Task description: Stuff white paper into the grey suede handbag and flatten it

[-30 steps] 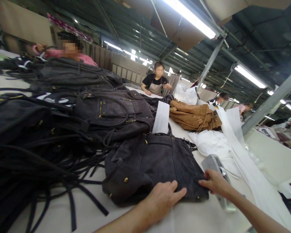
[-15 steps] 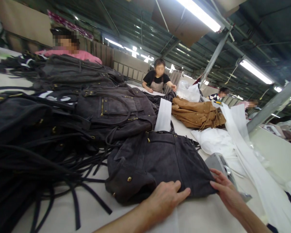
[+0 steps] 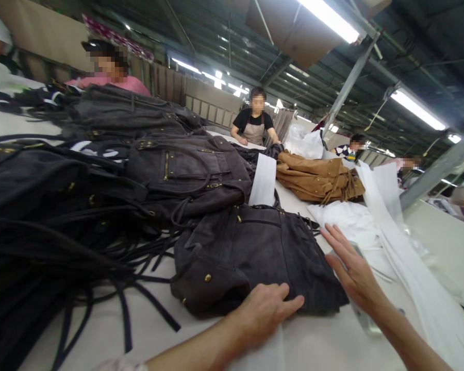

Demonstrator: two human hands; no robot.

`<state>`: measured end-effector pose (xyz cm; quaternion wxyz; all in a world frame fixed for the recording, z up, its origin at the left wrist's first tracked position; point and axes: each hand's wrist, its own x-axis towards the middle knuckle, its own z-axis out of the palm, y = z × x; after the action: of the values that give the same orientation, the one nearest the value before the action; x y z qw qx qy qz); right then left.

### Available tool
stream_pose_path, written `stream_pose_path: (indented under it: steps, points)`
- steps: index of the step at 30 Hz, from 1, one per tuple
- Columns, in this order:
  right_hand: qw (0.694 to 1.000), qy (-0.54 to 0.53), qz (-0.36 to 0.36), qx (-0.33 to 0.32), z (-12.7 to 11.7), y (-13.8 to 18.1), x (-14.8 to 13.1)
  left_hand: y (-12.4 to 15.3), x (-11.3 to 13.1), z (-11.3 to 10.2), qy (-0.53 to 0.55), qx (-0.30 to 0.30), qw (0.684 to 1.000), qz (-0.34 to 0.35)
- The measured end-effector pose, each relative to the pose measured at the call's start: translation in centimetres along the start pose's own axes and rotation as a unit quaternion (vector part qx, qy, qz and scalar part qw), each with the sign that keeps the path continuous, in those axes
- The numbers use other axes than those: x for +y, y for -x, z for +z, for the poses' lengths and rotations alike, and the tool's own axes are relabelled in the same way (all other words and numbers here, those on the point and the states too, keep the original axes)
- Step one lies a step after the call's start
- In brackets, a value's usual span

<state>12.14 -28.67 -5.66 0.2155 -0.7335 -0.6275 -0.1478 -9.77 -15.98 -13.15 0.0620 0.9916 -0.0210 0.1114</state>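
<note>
A dark grey suede bag [image 3: 255,252] with brass studs lies flat on the white table [image 3: 317,345] just in front of me. My left hand [image 3: 265,312] rests on the bag's near bottom edge, fingers together and laid flat, thumb out. Raised over the bag's right side, my right hand [image 3: 351,270] is open with fingers spread and holds nothing. It partly hides a grey metal tool lying on the table.
A big heap of dark bags and long straps [image 3: 81,196] fills the left. A tan bag [image 3: 317,178] and white paper sheets [image 3: 375,216] lie behind and to the right. Several people work at the far end, one in a black shirt [image 3: 255,121].
My right hand has let go of the bag's near right corner and risen above its right side with the fingers spread. My left hand stays on the near edge.
</note>
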Motion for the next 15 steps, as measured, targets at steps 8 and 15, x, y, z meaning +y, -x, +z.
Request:
stream_pose_path:
  steps: [8, 15]
  points:
    - [0.981, 0.135, -0.065, -0.121, 10.1, 5.2, 2.3, 0.2, 0.4, 0.0, -0.014, 0.024, 1.000, 0.004]
    - [0.986, 0.051, -0.122, -0.098, 9.2, 1.2, -0.5, 1.4, 0.5, 2.0, -0.026, 0.068, 0.997, 0.005]
